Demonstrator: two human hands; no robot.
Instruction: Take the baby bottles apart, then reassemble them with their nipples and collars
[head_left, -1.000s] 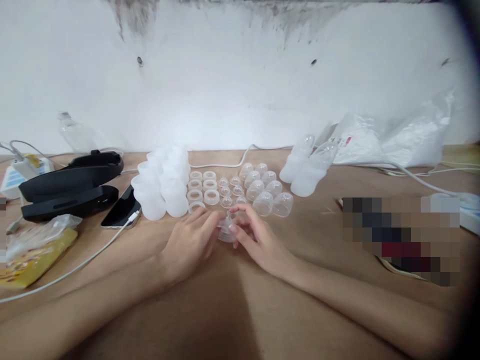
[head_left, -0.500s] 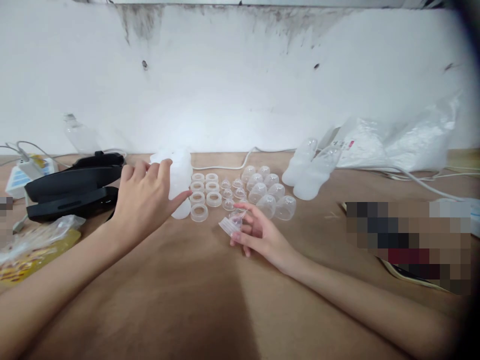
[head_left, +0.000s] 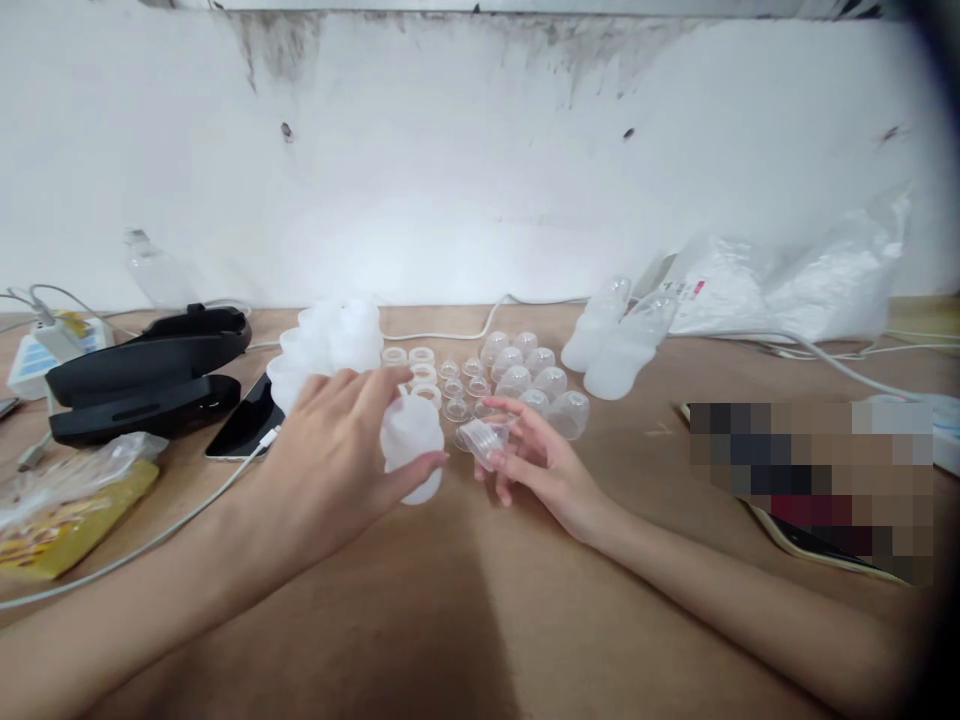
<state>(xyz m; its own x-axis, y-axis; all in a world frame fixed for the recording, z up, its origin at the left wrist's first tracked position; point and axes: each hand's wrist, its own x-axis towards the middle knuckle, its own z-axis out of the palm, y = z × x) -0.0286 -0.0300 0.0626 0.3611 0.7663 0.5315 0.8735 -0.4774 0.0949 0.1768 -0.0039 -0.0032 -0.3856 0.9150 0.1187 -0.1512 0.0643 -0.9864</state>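
Observation:
My left hand (head_left: 341, 440) grips a frosted white baby bottle (head_left: 412, 440) just above the table, its thumb along the near side. Close by on the right, my right hand (head_left: 551, 470) pinches a clear threaded bottle ring (head_left: 481, 440), tilted, with what looks like a clear teat in it. Behind the hands stand rows of translucent rings (head_left: 421, 356), small clear teats (head_left: 474, 367) and clear dome caps (head_left: 550, 382). My left hand hides some of the rings. More frosted bottles (head_left: 330, 335) cluster behind my left hand.
Two capped bottles (head_left: 619, 350) stand at the back right, before plastic bags (head_left: 787, 285). On the left are a black case (head_left: 150, 370), a phone (head_left: 247, 425) with a white cable, a snack bag (head_left: 82, 500) and a power strip (head_left: 56, 350). A blurred-out item (head_left: 810, 490) lies right.
My left hand has come from the bottle cluster toward the middle, now with a bottle in it. My right hand has shifted slightly right, still holding the ring.

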